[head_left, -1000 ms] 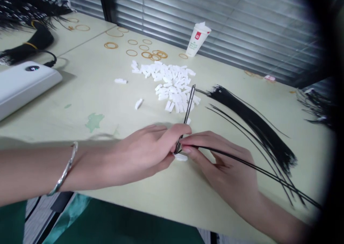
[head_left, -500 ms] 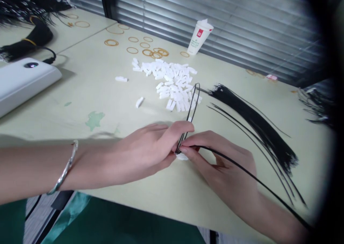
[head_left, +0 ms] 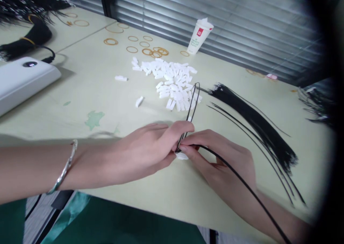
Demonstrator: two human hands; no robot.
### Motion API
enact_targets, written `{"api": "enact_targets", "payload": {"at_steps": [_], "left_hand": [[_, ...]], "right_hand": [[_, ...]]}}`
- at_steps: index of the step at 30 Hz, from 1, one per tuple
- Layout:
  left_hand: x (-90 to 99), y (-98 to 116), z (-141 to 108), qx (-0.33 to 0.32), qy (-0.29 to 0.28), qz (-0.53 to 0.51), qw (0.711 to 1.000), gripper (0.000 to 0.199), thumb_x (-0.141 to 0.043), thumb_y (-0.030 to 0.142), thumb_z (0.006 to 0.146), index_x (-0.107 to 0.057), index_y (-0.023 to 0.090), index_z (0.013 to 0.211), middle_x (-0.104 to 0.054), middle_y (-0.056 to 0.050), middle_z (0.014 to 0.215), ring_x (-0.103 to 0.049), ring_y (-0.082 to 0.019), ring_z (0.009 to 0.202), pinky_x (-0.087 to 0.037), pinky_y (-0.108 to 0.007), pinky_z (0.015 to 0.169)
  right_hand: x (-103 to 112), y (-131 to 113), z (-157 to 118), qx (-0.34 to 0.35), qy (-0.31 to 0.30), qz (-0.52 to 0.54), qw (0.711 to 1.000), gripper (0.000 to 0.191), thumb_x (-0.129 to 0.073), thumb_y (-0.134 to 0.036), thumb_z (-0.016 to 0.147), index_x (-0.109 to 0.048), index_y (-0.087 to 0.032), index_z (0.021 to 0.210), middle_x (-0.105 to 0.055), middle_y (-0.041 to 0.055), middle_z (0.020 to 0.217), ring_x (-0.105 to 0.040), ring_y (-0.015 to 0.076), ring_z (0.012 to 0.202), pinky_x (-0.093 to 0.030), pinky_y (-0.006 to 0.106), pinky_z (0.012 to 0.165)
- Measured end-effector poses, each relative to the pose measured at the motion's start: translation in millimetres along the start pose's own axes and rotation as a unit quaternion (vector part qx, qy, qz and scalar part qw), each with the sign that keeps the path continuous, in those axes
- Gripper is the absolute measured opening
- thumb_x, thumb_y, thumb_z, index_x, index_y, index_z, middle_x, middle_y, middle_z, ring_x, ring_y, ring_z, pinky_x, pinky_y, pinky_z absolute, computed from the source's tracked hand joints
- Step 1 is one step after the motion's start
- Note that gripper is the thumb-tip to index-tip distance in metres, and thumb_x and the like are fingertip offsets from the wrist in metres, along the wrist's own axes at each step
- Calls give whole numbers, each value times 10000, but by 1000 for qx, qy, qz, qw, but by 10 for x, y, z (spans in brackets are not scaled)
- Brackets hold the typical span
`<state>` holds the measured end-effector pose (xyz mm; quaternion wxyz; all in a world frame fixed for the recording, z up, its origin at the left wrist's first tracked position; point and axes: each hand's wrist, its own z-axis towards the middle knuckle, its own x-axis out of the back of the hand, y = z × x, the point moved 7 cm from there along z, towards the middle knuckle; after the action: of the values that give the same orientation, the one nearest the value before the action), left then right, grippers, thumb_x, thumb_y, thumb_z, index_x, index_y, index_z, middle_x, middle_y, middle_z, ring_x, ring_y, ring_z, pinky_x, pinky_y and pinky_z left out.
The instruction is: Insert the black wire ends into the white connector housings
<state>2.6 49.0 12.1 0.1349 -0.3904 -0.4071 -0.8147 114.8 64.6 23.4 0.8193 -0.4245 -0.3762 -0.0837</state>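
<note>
My left hand [head_left: 145,152], with a silver bangle on its wrist, is closed on a thin black wire [head_left: 191,106] bent into a narrow loop that sticks up past the thumb. Just below the fingertips shows a small white piece [head_left: 182,156], partly hidden. Thumb and forefinger of my right hand [head_left: 220,158] pinch the black wire close to the left fingertips. From that pinch a long length of black wire curves over the right wrist toward the bottom edge. Beside the right hand lie a thick bundle of black wires [head_left: 258,123] and several loose strands [head_left: 258,140].
Behind the hands is a pile of small white pieces [head_left: 172,79], with two stray ones to its left. Rubber bands [head_left: 156,52] and a paper cup [head_left: 199,37] are further back. At left are a white device [head_left: 24,80] and a banded black bundle [head_left: 32,37].
The long free length of black wire has swung down and to the left over the right wrist. Both hands stay almost where they were, still gripping.
</note>
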Motion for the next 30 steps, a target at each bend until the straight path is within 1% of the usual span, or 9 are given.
{"api": "enact_targets", "payload": {"at_steps": [4,10,12,14,16,18,22,25,30], "left_hand": [[16,12,4,0,4,1,1000,469,-451,11,764,-315,104,1202,-532,-39,854,-519,-135,751,-438,-243,638],[0,4,12,15,-12,-11,1000,444,-451,15,767,-332,106,1186,-542,-39,839,-537,-144,758,-447,-253,655],[3,-1,12,22,-8,-14,1000,440,-453,21,769,-337,119,1182,-547,-41,848,-544,-148,770,-456,-261,674],[1,-6,12,30,-9,-13,999,435,-453,22,774,-340,124,1181,-550,-45,856,-548,-152,780,-464,-272,698],[1,1,10,28,-7,-11,1000,435,-450,29,781,-333,121,1189,-554,-49,862,-549,-151,781,-470,-280,711],[6,12,7,20,-1,-10,1000,436,-450,45,790,-320,112,1201,-550,-46,854,-548,-148,767,-472,-280,701],[6,10,-4,5,9,-4,1000,450,-451,53,793,-306,106,1216,-535,-34,824,-535,-127,698,-457,-248,634],[-3,2,-17,-1,11,-9,1000,474,-443,65,798,-288,126,1241,-538,-30,817,-530,-117,668,-447,-227,597],[-21,1,-30,5,-6,-28,1000,488,-436,73,801,-278,116,1260,-556,-39,823,-549,-121,684,-458,-225,600]], "right_hand": [[-5,-5,5,3,1,-1,1000,121,-595,-143,820,-618,-254,864,-644,-43,836,-585,76,685,-469,176,537],[-23,14,10,-1,0,2,1000,130,-603,-134,804,-614,-252,859,-646,-22,802,-576,98,635,-438,201,444],[-36,11,15,4,-2,3,1000,161,-599,-104,798,-615,-248,866,-643,-20,799,-574,97,634,-451,208,476],[-50,-3,21,15,-2,13,1000,194,-589,-72,795,-615,-244,882,-640,-12,811,-586,108,672,-477,228,551],[-65,-17,23,27,-5,32,999,217,-578,-51,795,-612,-241,896,-640,1,834,-600,127,735,-489,251,622],[-79,-32,20,41,-11,46,998,230,-569,-38,797,-607,-236,907,-636,11,846,-600,137,761,-491,267,657],[-98,-56,2,64,-29,45,997,247,-544,-27,807,-583,-235,935,-612,15,835,-583,136,742,-482,274,640],[-109,-81,-18,81,-45,35,995,246,-525,-21,813,-563,-226,943,-604,19,825,-568,138,745,-474,271,628],[-111,-132,-52,118,-47,18,992,254,-522,2,798,-554,-208,938,-597,23,812,-545,136,725,-445,259,570]]}}
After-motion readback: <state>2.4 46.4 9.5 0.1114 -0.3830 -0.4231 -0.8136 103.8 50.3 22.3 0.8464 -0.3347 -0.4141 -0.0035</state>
